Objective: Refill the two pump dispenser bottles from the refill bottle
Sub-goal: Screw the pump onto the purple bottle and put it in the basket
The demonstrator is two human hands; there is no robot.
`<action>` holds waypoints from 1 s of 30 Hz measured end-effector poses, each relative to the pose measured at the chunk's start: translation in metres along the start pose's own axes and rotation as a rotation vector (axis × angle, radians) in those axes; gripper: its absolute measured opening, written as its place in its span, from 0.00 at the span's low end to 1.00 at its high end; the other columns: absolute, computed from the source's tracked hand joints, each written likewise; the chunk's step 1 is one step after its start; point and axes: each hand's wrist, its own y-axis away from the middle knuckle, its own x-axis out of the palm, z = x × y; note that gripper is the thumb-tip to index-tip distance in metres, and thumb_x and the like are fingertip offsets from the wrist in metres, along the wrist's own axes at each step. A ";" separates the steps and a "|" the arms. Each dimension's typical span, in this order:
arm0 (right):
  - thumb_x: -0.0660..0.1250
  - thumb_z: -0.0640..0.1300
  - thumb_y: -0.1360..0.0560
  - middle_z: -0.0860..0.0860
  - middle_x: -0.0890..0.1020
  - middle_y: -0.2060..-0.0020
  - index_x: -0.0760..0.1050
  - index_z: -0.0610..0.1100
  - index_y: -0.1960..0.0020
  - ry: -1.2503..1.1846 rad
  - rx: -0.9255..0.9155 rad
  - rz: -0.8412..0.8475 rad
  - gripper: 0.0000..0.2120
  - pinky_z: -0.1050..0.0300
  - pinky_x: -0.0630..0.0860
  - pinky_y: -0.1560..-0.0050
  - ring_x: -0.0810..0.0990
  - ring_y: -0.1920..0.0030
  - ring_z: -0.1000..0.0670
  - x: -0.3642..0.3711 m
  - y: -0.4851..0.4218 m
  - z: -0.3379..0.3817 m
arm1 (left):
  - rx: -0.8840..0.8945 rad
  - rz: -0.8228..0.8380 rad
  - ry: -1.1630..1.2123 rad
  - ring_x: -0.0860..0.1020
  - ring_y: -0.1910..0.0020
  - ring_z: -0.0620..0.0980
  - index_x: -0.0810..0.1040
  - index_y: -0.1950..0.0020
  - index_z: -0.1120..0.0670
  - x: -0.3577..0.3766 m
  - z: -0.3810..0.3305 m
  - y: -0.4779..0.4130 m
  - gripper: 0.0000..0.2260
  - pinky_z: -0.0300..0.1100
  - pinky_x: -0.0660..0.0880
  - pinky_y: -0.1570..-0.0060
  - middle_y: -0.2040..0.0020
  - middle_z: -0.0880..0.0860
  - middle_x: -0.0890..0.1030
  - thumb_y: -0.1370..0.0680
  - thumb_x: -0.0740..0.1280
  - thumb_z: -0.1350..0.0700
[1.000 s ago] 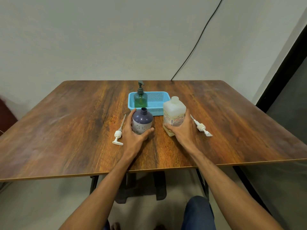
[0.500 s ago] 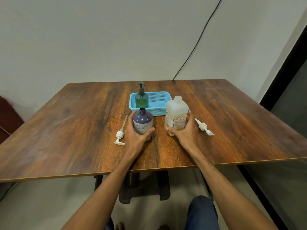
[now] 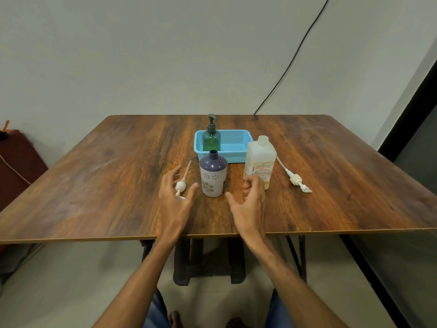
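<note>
A purple flowered bottle (image 3: 213, 176) stands uncapped in the middle of the wooden table (image 3: 106, 181). Right of it stands the white refill bottle (image 3: 259, 159), also without a pump. One white pump (image 3: 181, 184) lies left of the purple bottle, another white pump (image 3: 296, 178) lies right of the refill bottle. A green pump dispenser (image 3: 211, 138) stands in the blue basket (image 3: 236, 147) behind. My left hand (image 3: 176, 201) hovers with relaxed fingers in front of the left pump. My right hand (image 3: 250, 204) hovers loosely curled in front of the refill bottle, holding nothing.
A black cable (image 3: 293, 58) runs down the wall to the table's far edge. A dark red object (image 3: 16, 159) sits beyond the table's left side. A dark frame (image 3: 409, 114) stands at the right.
Both hands have let go of their bottles and drawn back toward me. The purple bottle and the refill bottle stay standing where they were.
</note>
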 end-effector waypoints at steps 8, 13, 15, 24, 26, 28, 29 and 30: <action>0.83 0.50 0.36 0.50 0.67 0.26 0.55 0.50 0.22 -0.058 0.107 0.291 0.51 0.46 0.71 0.28 0.68 0.27 0.49 0.043 -0.016 0.000 | 0.096 0.341 -0.316 0.73 0.29 0.48 0.76 0.28 0.50 -0.039 0.029 -0.031 0.23 0.56 0.72 0.28 0.28 0.51 0.77 0.20 0.62 0.68; 0.81 0.59 0.40 0.53 0.70 0.26 0.54 0.55 0.23 -0.039 0.122 0.326 0.54 0.41 0.70 0.28 0.70 0.27 0.49 0.058 -0.024 -0.004 | 0.245 0.705 -0.594 0.58 0.18 0.51 0.71 0.23 0.46 -0.043 0.041 -0.061 0.31 0.56 0.57 0.20 0.19 0.50 0.65 0.23 0.63 0.69; 0.81 0.59 0.39 0.54 0.71 0.27 0.56 0.54 0.23 -0.033 0.127 0.325 0.53 0.42 0.70 0.28 0.71 0.28 0.49 0.060 -0.026 -0.005 | 0.278 0.773 -0.637 0.57 0.18 0.51 0.72 0.24 0.46 -0.041 0.041 -0.067 0.29 0.56 0.57 0.20 0.19 0.50 0.64 0.22 0.62 0.68; 0.80 0.56 0.35 0.55 0.77 0.34 0.65 0.55 0.29 -0.065 0.114 0.285 0.40 0.42 0.74 0.33 0.76 0.34 0.50 0.062 -0.031 -0.010 | 0.412 0.467 -0.498 0.77 0.33 0.49 0.75 0.28 0.50 -0.042 0.035 -0.062 0.16 0.52 0.75 0.34 0.32 0.52 0.80 0.16 0.64 0.55; 0.79 0.58 0.35 0.56 0.78 0.36 0.66 0.55 0.31 -0.063 0.109 0.286 0.38 0.41 0.74 0.34 0.76 0.35 0.50 0.062 -0.030 -0.009 | 0.403 0.364 -0.385 0.81 0.43 0.47 0.78 0.31 0.52 -0.041 0.018 -0.062 0.15 0.50 0.80 0.43 0.40 0.52 0.83 0.17 0.65 0.51; 0.79 0.58 0.35 0.56 0.78 0.36 0.66 0.55 0.31 -0.064 0.107 0.284 0.38 0.40 0.74 0.34 0.77 0.36 0.51 0.063 -0.030 -0.009 | 0.386 0.273 -0.248 0.82 0.52 0.41 0.81 0.37 0.52 -0.039 -0.003 -0.067 0.12 0.45 0.81 0.50 0.48 0.47 0.85 0.17 0.67 0.50; 0.79 0.58 0.35 0.56 0.78 0.36 0.66 0.55 0.31 -0.062 0.108 0.283 0.38 0.41 0.74 0.34 0.77 0.36 0.51 0.063 -0.029 -0.008 | 0.368 0.230 -0.188 0.82 0.54 0.39 0.81 0.39 0.52 -0.038 -0.015 -0.069 0.10 0.40 0.80 0.52 0.51 0.44 0.84 0.18 0.69 0.51; 0.80 0.57 0.35 0.56 0.78 0.36 0.66 0.55 0.31 -0.059 0.112 0.283 0.38 0.41 0.74 0.34 0.76 0.36 0.51 0.063 -0.029 -0.008 | 0.346 0.187 -0.136 0.82 0.55 0.38 0.81 0.40 0.51 -0.037 -0.027 -0.072 0.09 0.36 0.80 0.54 0.53 0.41 0.83 0.19 0.69 0.51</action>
